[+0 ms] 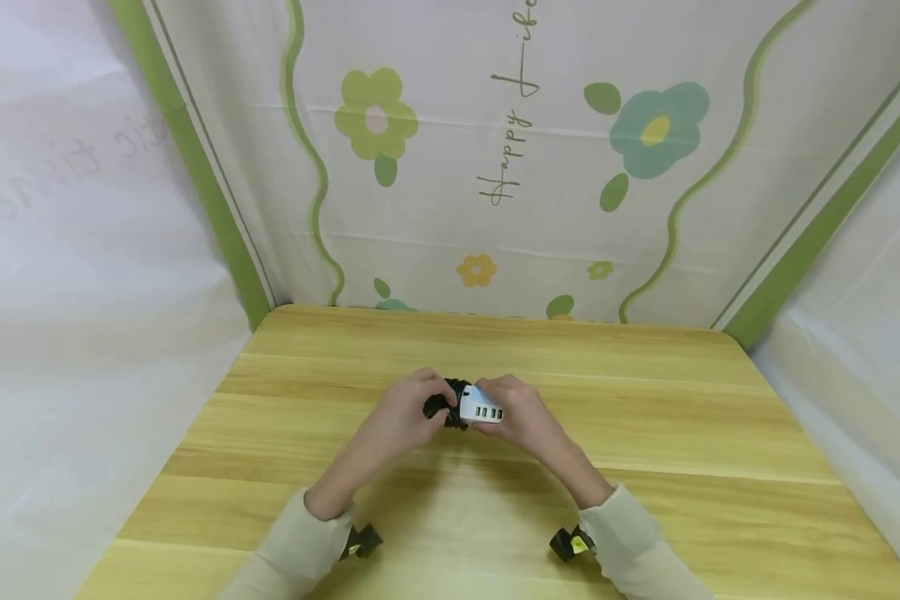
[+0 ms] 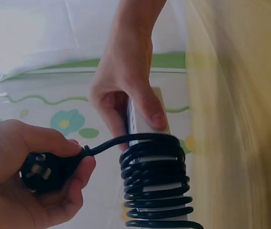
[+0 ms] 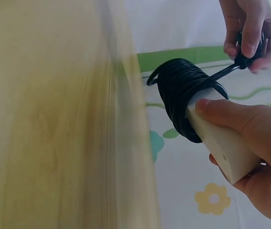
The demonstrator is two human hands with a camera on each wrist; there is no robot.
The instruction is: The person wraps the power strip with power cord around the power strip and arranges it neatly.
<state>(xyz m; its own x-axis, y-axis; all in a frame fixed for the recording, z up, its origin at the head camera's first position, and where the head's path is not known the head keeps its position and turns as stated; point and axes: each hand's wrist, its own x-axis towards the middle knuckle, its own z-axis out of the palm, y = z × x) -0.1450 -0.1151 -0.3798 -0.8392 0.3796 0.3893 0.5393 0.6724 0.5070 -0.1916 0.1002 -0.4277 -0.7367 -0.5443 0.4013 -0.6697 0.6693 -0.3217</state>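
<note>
A white power strip (image 1: 482,406) with several USB ports is held at one end by my right hand (image 1: 521,417), thumb along one face and fingers behind. Its black cord (image 2: 155,176) is wound in several loops round the other end. In the left wrist view my left hand (image 2: 35,171) grips the black plug (image 2: 47,171), its metal pins showing. From the plug a short stretch of cord runs taut to the coil. The right wrist view shows the coil (image 3: 183,95) just beyond my right thumb, with one loop sticking out at the far end.
Both hands are over the middle of the wooden table (image 1: 645,433). A white curtain (image 1: 435,208) printed with flowers hangs behind its far edge. Black wrist straps (image 1: 570,543) show by the cuffs of the light sleeves (image 1: 630,533).
</note>
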